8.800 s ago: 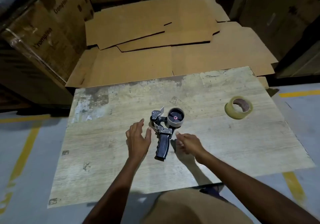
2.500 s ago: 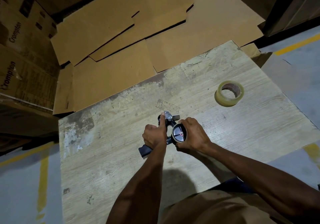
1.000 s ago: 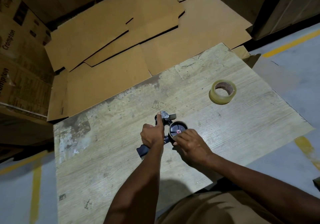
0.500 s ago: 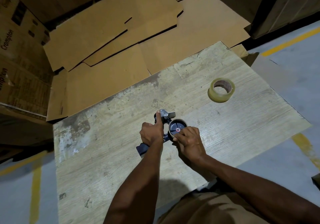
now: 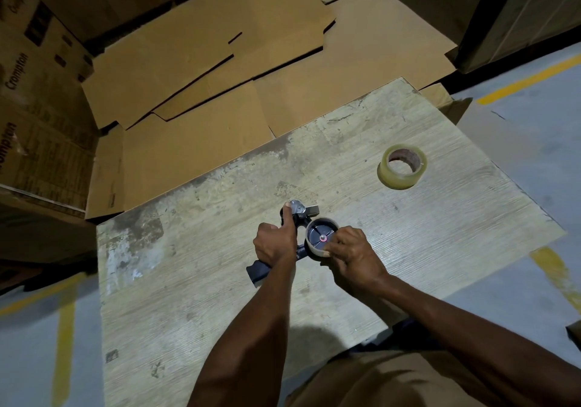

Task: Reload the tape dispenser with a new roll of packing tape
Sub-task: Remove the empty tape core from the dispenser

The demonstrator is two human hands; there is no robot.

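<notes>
Dispenser [image 5: 300,218] mid-desk [image 5: 440,233], lying on its side. Left hand [image 5: 275,244] clamped round its handle, thumb up by the metal head. Right hand [image 5: 352,257] pinches the near rim of the core [image 5: 322,236] on the spool, likely empty; dim light. New roll [image 5: 402,166] flat near the far right edge, well apart. Flattened cardboard [image 5: 195,142] butts the far edge; boxes [image 5: 34,98] stacked at left.
</notes>
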